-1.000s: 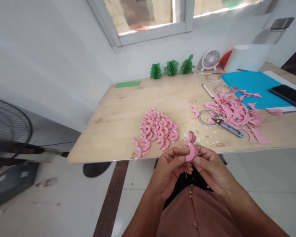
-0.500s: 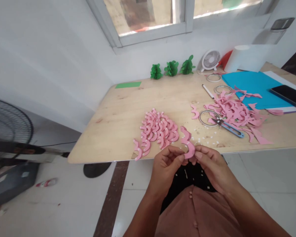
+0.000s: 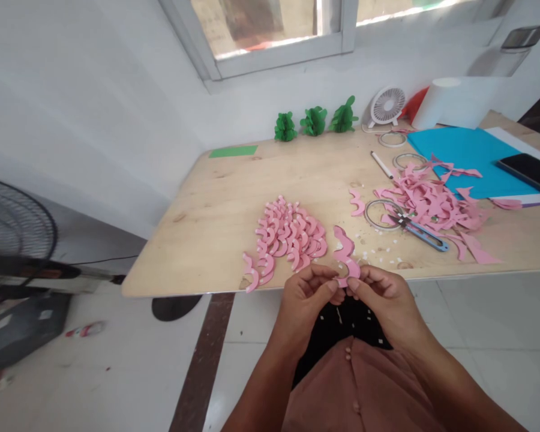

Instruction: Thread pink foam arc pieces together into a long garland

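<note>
Between my two hands, at the table's front edge, is a wavy pink paper cutout (image 3: 347, 255) made of scalloped curves. My left hand (image 3: 309, 300) pinches its lower left end with thumb and fingers. On the other side my right hand (image 3: 381, 295) grips the lower right edge, thumb on top. A pile of similar pink cutouts (image 3: 290, 234) with small white patches lies just beyond my left hand. One more wavy pink piece (image 3: 356, 203) lies apart, farther back.
Blue-handled thread snips (image 3: 423, 233) rest by a tape roll (image 3: 378, 215) and pink paper scraps (image 3: 432, 195) on the right. Behind are a marker (image 3: 381, 164), blue sheets (image 3: 463, 150), a phone (image 3: 533, 171), a small fan (image 3: 387, 107) and green paper figures (image 3: 314, 122).
The held cutout has shifted slightly right, and my right thumb now lies farther over its lower end. The view has moved a little; the pile stays as it was.
</note>
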{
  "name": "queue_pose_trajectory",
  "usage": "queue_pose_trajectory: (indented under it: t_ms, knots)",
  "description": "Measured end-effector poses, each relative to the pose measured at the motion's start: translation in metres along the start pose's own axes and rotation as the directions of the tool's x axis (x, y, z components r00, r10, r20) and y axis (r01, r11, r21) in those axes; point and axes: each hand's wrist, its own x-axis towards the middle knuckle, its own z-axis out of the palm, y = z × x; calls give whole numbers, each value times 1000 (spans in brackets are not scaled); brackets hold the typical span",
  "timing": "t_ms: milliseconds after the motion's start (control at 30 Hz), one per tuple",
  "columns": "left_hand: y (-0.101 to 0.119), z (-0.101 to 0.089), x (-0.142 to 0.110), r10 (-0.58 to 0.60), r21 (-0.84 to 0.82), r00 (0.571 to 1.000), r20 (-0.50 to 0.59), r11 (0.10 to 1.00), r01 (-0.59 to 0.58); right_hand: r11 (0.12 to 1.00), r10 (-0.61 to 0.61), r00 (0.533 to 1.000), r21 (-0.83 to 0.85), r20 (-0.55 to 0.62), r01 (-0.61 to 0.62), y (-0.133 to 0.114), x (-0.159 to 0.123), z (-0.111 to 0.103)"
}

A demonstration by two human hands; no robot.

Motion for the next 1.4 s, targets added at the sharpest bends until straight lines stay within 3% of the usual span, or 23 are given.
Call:
queue_pose_trajectory:
  t_ms: [133, 233, 333, 500, 667, 767, 833, 867, 967, 1067, 1200, 1400]
  knots:
    - [0, -2, 3, -81, -121, 993, 90, 988, 92, 999, 0, 999, 37, 34, -2, 4, 1, -2]
    - [0, -3, 5, -100, -191, 981, 164, 973, 131, 985, 60, 998, 162, 26, -64, 3, 3, 1]
    - [-1, -3, 6, -84, -208, 982, 170, 971, 119, 945, 122, 991, 298, 53, -132, 0, 5, 5]
    - [-5, -2, 7, -63, -152, 996, 63, 986, 72, 938, 133, 989, 313, 72, -149, 1, 7, 8]
    - [-5, 1, 8, 7, 12, 999, -31, 1000, -7, 973, 72, 996, 217, 54, -82, 4, 8, 9]
    - [-4, 3, 5, 94, 163, 991, -90, 984, -78, 987, 68, 998, 144, -17, -65, 3, 9, 9]
    - [-5, 4, 1, 285, 388, 943, -169, 899, -203, 994, 67, 994, 87, -90, -59, 3, 9, 7]
    - [-5, 4, -1, 422, 527, 888, -182, 804, -274, 997, 64, 991, 60, -120, -57, 4, 9, 7]
    - [-9, 3, -3, 682, 757, 730, 46, 453, -471, 999, 24, 986, -24, -163, -28, 7, 8, 6]
    - [-13, 3, 1, 747, 810, 642, 175, 261, -525, 995, -30, 983, -104, -179, 12, 9, 7, 6]
    - [-17, 4, 6, 762, 835, 616, 199, 198, -514, 982, -85, 978, -184, -192, 49, 9, 5, 6]
    - [-16, 4, 5, 732, 827, 655, 186, 243, -507, 958, -153, 966, -273, -211, 92, 10, 3, 6]
